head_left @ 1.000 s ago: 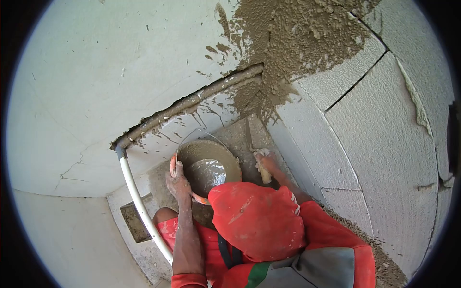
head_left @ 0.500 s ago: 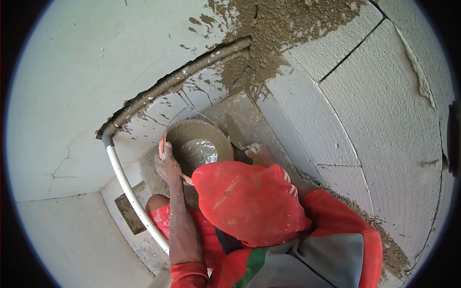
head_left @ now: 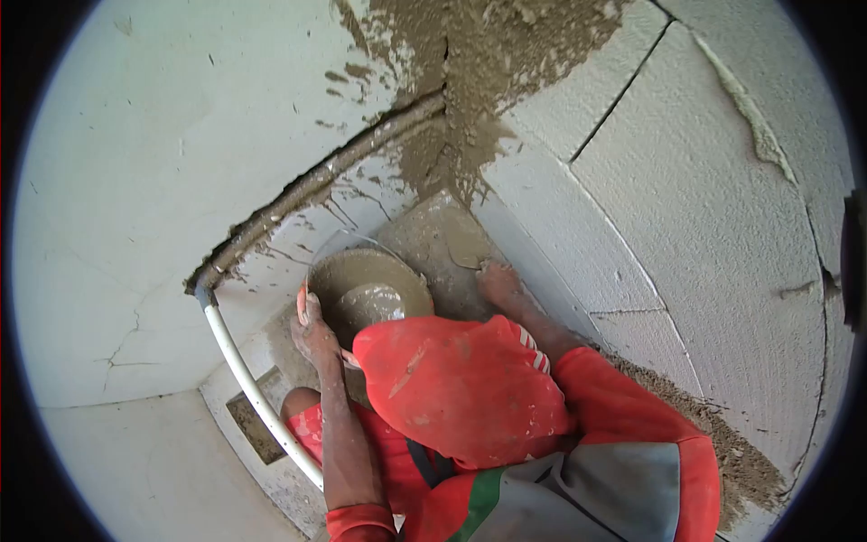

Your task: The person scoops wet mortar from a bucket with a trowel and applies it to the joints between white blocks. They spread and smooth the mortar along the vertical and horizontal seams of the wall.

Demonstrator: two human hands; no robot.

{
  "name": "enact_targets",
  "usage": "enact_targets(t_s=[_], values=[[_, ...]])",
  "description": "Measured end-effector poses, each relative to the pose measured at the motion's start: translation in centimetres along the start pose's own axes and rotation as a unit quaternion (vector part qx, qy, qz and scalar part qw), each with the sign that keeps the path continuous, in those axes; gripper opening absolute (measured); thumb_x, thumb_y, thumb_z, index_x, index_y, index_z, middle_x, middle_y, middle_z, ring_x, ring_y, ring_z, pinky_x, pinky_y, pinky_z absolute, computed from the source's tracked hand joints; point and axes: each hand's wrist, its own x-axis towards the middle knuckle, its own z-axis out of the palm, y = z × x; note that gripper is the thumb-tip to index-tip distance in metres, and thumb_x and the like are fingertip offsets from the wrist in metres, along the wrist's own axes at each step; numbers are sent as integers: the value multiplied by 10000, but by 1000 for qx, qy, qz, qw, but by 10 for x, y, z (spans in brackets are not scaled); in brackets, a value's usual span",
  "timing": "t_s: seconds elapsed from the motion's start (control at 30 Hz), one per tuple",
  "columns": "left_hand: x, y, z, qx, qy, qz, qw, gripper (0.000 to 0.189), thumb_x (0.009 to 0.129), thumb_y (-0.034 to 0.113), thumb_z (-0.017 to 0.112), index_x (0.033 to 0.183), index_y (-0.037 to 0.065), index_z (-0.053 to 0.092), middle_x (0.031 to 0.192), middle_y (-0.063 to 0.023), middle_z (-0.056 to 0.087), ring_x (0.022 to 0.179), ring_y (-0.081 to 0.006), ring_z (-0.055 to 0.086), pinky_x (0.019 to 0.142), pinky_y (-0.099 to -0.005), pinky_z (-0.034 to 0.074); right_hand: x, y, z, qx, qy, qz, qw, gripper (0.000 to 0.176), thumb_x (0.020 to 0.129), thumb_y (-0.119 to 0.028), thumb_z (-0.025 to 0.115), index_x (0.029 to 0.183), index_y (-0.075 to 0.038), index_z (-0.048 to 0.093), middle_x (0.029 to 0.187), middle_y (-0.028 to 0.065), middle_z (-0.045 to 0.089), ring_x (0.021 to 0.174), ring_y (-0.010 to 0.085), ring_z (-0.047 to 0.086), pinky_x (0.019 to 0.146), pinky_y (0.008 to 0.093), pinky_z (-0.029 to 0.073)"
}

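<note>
A crouching worker in a red cap (head_left: 461, 388) grips a bucket (head_left: 339, 278) of wet mix (head_left: 372, 302) with the left hand (head_left: 316, 336), thumb over the rim, just as half a second ago. The change is at the right hand (head_left: 501, 285): it has moved away from the bucket's side toward the bare-block wall (head_left: 704, 235), and the trowel (head_left: 464, 242) with it, its blade now over the floor near the corner. The fingers look curled at the handle, largely hidden. The camera wearer's own hands are out of view, their state impossible to tell.
</note>
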Motion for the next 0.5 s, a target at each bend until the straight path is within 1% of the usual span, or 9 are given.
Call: enact_targets(t_s=[0.03, 0.1, 0.13, 0.17, 0.23, 0.3, 0.4, 0.43, 0.5], values=[[-1, 2, -2, 6, 5, 31, 999, 622, 852, 529, 634, 939, -87, 619, 842, -208, 622, 818, -314, 572, 757, -434, 438, 15, -6, 16, 46, 42, 40, 997, 338, 880, -313, 562, 1050, -33, 647, 980, 240, 661, 960, 421, 633, 812, 515, 515], [8, -20, -1, 99, 7, 62, 993, 669, 845, 560, 615, 941, -102, 608, 887, -269, 616, 867, -398, 563, 789, -487, 424, 17, -40, -23, 127, 9, 98, 987, 385, 875, -361, 590, 1067, -31, 641, 1033, 237, 657, 991, 425, 627, 833, 512, 509], [11, -26, 0, 132, 10, 71, 989, 688, 841, 573, 607, 944, -107, 603, 906, -293, 612, 887, -432, 559, 802, -509, 418, 26, -41, -18, 119, 13, 83, 989, 410, 876, -386, 594, 1078, -33, 637, 1049, 237, 654, 1005, 421, 625, 842, 509, 507], [5, -19, -2, 147, 9, 58, 987, 698, 836, 580, 605, 949, -109, 599, 919, -307, 608, 899, -451, 554, 811, -521, 413, 30, -41, -9, 108, 13, 70, 992, 435, 876, -411, 598, 1090, -34, 632, 1065, 237, 651, 1019, 416, 624, 850, 507, 505], [-2, -7, -4, 64, 10, 57, 996, 678, 821, 567, 623, 961, -96, 603, 922, -296, 613, 892, -434, 562, 810, -510, 420, 12, -52, -33, 145, -22, 129, 981, 464, 886, -442, 584, 1107, -35, 626, 1074, 243, 647, 1038, 415, 617, 892, 505, 486], [-11, 10, -4, 28, 18, 16, 999, 658, 815, 553, 631, 958, -89, 607, 925, -288, 617, 892, -423, 569, 811, -499, 426, 4, -61, -46, 163, -52, 155, 973, 570, 867, -441, 586, 1239, -11, 546, 1255, 256, 561, 1160, 410, 551, 990, 503, 421], [-5, 5, -6, 12, 15, -29, 999, 625, 807, 530, 641, 958, -77, 612, 925, -272, 625, 895, -403, 582, 810, -482, 435, -15, -72, -72, 182, -41, 174, 967, 591, 869, -417, 585, 1292, -19, 476, 1274, 286, 532, 1181, 431, 526, 999, 506, 409], [-6, 2, -4, 14, 9, -45, 999, 614, 805, 522, 644, 959, -72, 613, 924, -265, 627, 897, -396, 586, 809, -477, 438, -23, -74, -84, 181, -32, 161, 970, 578, 873, -409, 581, 1285, -18, 471, 1250, 296, 539, 1171, 437, 528, 993, 508, 412], [-3, 2, -2, 30, 24, -30, 999, 588, 828, 512, 638, 914, -68, 599, 854, -207, 602, 838, -315, 571, 770, -437, 436, -33, -79, -100, 182, -18, 135, 974, 555, 879, -392, 573, 1271, -15, 462, 1201, 315, 552, 1152, 449, 532, 981, 511, 417]])
